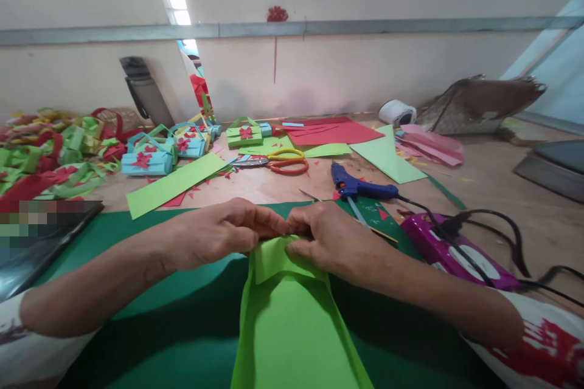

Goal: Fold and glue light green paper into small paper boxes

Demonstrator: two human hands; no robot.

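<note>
We observe, from the left, the left hand pinching the far edge of a folded green paper over a green mat; the right hand pinches the same edge. Farther right, we note a blue glue gun and purple power strip.

1. A light-brown tabletop is stretching along the wall.
2. A green mat is covering its near part.
3. A blue glue gun is lying at the mat's far edge.
4. Scissors, red paper and blue paper baskets are lying beyond the mat.
5. A purple power strip, a white roll and a brown handbag are resting at the right.
</note>
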